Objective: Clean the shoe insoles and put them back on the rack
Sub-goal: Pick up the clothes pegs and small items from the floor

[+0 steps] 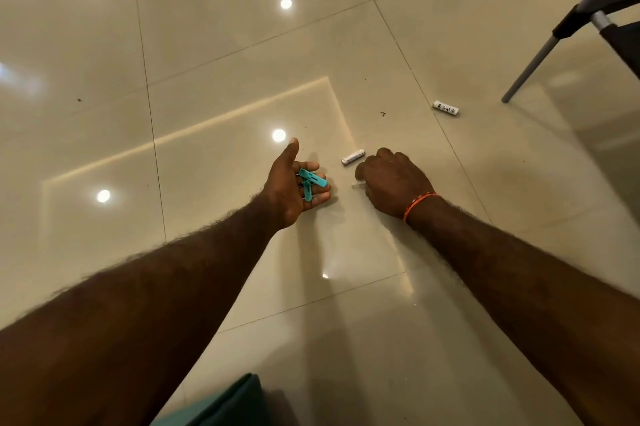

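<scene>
Head view: I note my left grip point(294, 183) cradling teal clothes pegs point(310, 182) in curled fingers, apparently collecting. Right grip point(391, 179) curls knuckles-up beside a battery point(352, 157) on the floor point(207, 44); contents indeterminable. No insoles visible.

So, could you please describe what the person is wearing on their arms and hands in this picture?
Both forearms are bare and hairy, with no sleeves, gloves or watch visible. The right hand has a thin orange thread band around its wrist. The left hand and its wrist carry nothing worn; no rings can be made out on either hand.
</scene>
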